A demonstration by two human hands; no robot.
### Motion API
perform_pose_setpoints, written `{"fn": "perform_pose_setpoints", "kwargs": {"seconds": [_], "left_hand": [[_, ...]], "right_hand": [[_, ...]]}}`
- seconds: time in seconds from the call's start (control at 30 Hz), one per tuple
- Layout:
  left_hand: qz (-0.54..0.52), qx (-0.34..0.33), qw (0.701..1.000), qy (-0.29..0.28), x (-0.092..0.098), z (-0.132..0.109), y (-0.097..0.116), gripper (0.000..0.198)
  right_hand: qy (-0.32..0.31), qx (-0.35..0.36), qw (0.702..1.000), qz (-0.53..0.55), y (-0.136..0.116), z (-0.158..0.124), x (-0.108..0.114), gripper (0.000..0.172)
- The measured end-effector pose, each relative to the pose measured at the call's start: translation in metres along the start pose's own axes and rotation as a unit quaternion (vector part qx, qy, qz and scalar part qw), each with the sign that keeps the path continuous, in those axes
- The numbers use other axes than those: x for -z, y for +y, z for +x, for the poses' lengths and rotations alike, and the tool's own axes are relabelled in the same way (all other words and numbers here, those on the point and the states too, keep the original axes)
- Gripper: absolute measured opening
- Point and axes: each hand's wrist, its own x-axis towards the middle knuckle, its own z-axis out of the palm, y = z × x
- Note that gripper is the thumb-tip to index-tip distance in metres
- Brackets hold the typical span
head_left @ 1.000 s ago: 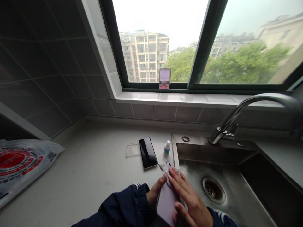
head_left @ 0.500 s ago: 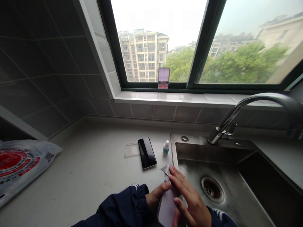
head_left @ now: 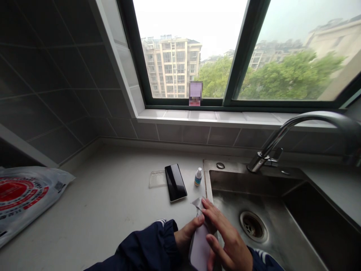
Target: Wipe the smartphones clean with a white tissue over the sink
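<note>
phone (head_left: pixel 200 251) in left hand (head_left: pixel 184 238), right hand (head_left: pixel 228 241) atop

**Person's own wear: navy track jacket, striped cuffs, bare hands**

Dark navy track jacket, smooth fabric with a slight sheen, soft folds along the left sleeve (head_left: pixel 149 248). White stripes run around the cuff area, clearest at the left cuff (head_left: pixel 161 222) and on the right sleeve (head_left: pixel 261 259), which is mostly cut off by the bottom edge of the frame. Left hand (head_left: pixel 187 237) and right hand (head_left: pixel 229 241) are bare, no gloves. Nothing else worn shows in view.
</note>
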Motion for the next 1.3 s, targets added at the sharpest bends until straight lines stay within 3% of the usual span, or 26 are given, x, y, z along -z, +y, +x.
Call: {"fn": "perform_pose_setpoints", "kwargs": {"seconds": [0.17, 0.5, 0.6, 0.73, 0.93, 1.1, 1.3], "left_hand": [[-0.012, 0.003, 0.999, 0.044, -0.003, -0.004, 0.002, 0.078], [-0.062, -0.016, 0.998, 0.016, -0.008, -0.007, 0.010, 0.091], [-0.097, -0.053, 0.993, 0.042, -0.006, -0.007, 0.006, 0.087], [-0.096, -0.062, 0.993, 0.005, -0.002, -0.009, 0.001, 0.089], [-0.160, -0.159, 0.974, 0.019, -0.007, -0.008, 0.003, 0.069], [-0.240, -0.137, 0.960, 0.044, -0.007, -0.003, 0.007, 0.076], [-0.205, -0.091, 0.969, 0.104, -0.002, -0.004, 0.006, 0.079]], "right_hand": [[0.001, -0.002, 1.000, -0.001, -0.002, 0.001, 0.000, 0.054], [-0.016, 0.009, 1.000, -0.018, -0.001, 0.000, -0.003, 0.058], [-0.029, 0.011, 0.999, -0.023, -0.002, -0.001, -0.002, 0.058], [-0.041, 0.011, 0.998, -0.043, -0.004, -0.001, -0.004, 0.063], [-0.048, 0.005, 0.996, -0.068, -0.005, -0.001, -0.004, 0.067], [-0.043, 0.045, 0.997, -0.056, -0.010, 0.000, 0.000, 0.061], [-0.018, 0.121, 0.992, -0.027, -0.015, 0.001, 0.002, 0.065]]}}
